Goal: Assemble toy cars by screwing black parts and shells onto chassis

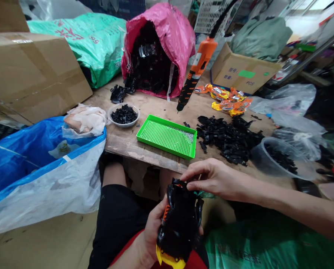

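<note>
A black toy car body with orange and yellow parts lies over my lap, its underside up. My left hand is wrapped round its left side and holds it. My right hand is at the far end of the car, thumb and index finger closed on its edge; whether a small part is between them is hidden. Beyond the hands, a green perforated tray with small screws rests at the table's front edge. An orange and black electric screwdriver hangs tip down above the table.
Black plastic parts lie heaped right of the tray, near a clear tub. A bowl of black pieces stands left. Behind are a pink sack, orange-yellow parts and cartons. A blue-lined bag is at left.
</note>
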